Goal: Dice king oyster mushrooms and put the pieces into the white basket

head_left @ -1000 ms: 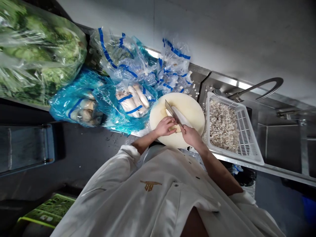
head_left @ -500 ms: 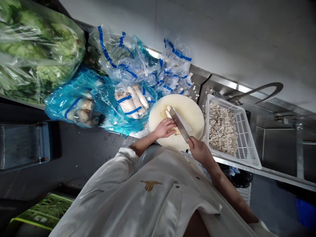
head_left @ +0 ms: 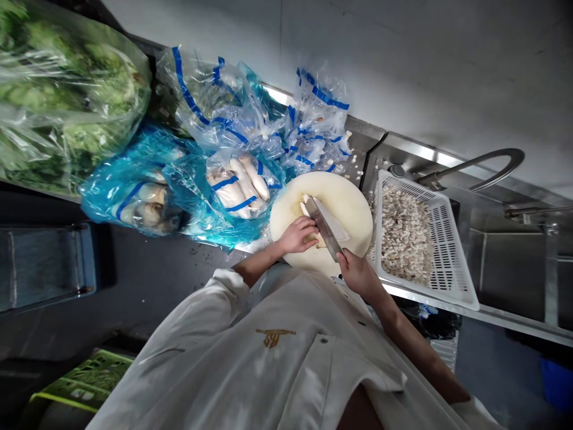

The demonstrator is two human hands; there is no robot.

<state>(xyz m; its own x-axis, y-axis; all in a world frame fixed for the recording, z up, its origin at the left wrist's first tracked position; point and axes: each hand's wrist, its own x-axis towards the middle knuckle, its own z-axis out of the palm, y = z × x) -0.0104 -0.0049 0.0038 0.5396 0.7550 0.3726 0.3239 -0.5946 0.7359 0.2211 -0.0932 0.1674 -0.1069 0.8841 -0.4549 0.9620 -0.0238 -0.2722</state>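
A round pale chopping board [head_left: 356,197] lies in front of me. My right hand [head_left: 357,272] is closed round the handle of a cleaver [head_left: 326,230], its blade slanting across the board. My left hand [head_left: 299,235], fingers bent, presses on a king oyster mushroom [head_left: 305,203] beside the blade; the hand and blade hide most of it. Flat pale slices [head_left: 335,218] lie on the blade's right side. To the left, several whole king oyster mushrooms [head_left: 244,179] rest in a clear bag with blue stripes.
Right of the board, a white plastic basket [head_left: 452,251] holds chopped mushroom, by a sink with a curved tap [head_left: 514,161]. A blue bag [head_left: 101,185] and a big bag of leafy greens [head_left: 89,89] lie left. A green crate [head_left: 83,382] stands on the floor.
The cleaver and right hand have shifted slightly left and toward me over the board. My left hand stays on the mushroom. The whole view has shifted a little.
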